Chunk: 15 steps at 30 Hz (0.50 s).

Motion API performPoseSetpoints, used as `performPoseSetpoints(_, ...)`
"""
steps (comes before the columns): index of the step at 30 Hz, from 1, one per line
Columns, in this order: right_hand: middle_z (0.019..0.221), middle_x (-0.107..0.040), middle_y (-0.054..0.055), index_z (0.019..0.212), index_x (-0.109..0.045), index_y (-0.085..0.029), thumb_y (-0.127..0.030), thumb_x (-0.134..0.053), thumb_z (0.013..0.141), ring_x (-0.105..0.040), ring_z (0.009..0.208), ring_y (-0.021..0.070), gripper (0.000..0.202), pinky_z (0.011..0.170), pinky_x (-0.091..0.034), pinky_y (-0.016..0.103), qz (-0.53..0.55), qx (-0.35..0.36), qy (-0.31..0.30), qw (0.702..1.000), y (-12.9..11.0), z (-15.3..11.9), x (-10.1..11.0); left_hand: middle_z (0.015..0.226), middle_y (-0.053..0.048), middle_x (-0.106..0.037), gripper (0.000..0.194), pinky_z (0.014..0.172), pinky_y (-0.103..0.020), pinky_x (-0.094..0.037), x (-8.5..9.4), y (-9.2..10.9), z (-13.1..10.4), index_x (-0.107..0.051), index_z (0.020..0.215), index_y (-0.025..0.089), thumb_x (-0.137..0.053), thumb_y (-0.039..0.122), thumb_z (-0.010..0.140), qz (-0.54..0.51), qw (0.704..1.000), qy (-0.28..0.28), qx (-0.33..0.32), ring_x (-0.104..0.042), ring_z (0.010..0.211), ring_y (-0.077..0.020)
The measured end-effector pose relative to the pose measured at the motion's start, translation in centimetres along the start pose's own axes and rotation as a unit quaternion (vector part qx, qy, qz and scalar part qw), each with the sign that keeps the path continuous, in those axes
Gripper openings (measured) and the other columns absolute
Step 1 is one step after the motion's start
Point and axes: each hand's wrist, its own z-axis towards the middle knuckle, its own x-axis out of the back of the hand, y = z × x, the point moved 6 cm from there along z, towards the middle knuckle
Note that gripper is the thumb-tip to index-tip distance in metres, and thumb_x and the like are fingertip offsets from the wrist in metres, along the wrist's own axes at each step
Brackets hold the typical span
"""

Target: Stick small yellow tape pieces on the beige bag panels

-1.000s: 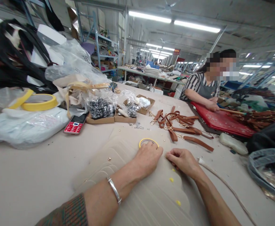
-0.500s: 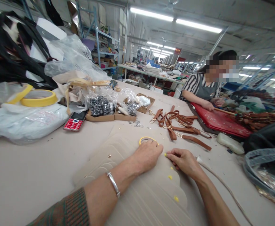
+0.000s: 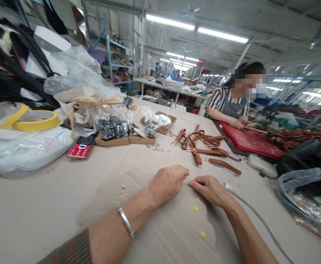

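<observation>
A narrow gap parts my left hand [image 3: 167, 185] and right hand [image 3: 210, 189] over the sheets [image 3: 174, 234] fanned on the desk [image 3: 39, 205], their edge running up beneath my right hand. I count 3 yellow spots [image 3: 195, 208] near that edge and 1 tape roll [image 3: 175, 165] partly behind my left hand. The sheets are beige, round-cornered. Each grip looks closed, fingertips together; whether either pinches anything, I cannot tell.
</observation>
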Motion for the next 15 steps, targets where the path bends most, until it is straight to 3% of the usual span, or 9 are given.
performPoseSetpoints(3, 0.056, -0.063, -0.003, 0.070, -0.073, -0.019, -0.036, -0.055, 0.082, -0.052, 0.053, 0.0121, 0.028, 0.049, -0.035, 0.023, 0.034, 0.011, 0.060, 0.998, -0.1, -0.2, 1.1, 0.115, -0.001, -0.066, 0.028, 0.095, -0.027, -0.046, -0.1, -0.1, 0.0, -0.054, 0.120, 0.025, -0.046, 0.017, 0.093, -0.027, 1.000, 0.009, 0.010, -0.061, 0.106, -0.0156)
performPoseSetpoints(7, 0.086, -0.074, 0.004, 0.098, -0.073, -0.020, -0.036, -0.060, 0.081, -0.066, 0.075, 0.0183, 0.027, 0.069, -0.051, 0.029, 0.139, 0.064, 0.149, 0.977, -1.0, -0.6, 2.0, 0.125, -0.003, -0.062, 0.050, 0.096, -0.031, -0.047, -0.2, -0.2, 0.0, -0.036, 0.139, 0.027, -0.050, 0.018, 0.092, -0.020, 0.999, 0.002, 0.029, -0.060, 0.112, -0.0178)
performPoseSetpoints(9, 0.093, -0.074, 0.005, 0.098, -0.073, -0.021, -0.033, -0.063, 0.080, -0.067, 0.082, 0.0190, 0.024, 0.075, -0.052, 0.030, 0.129, 0.116, 0.165, 0.971, -2.0, -0.9, 2.1, 0.121, -0.003, -0.065, 0.051, 0.093, -0.031, -0.049, -0.1, -0.3, 0.0, -0.035, 0.140, 0.028, -0.051, 0.020, 0.092, -0.010, 0.999, 0.002, 0.041, -0.062, 0.109, -0.0189)
performPoseSetpoints(15, 0.086, -0.071, 0.004, 0.092, -0.070, -0.022, -0.023, -0.052, 0.089, -0.065, 0.078, 0.0157, 0.018, 0.073, -0.050, 0.027, -0.001, 0.234, 0.187, 0.954, -4.9, -1.6, 1.8, 0.118, -0.006, -0.066, 0.054, 0.088, -0.035, -0.051, -0.3, -0.3, 0.0, -0.034, 0.140, 0.027, -0.056, 0.022, 0.091, 0.031, 0.998, -0.016, 0.056, -0.064, 0.105, -0.0227)
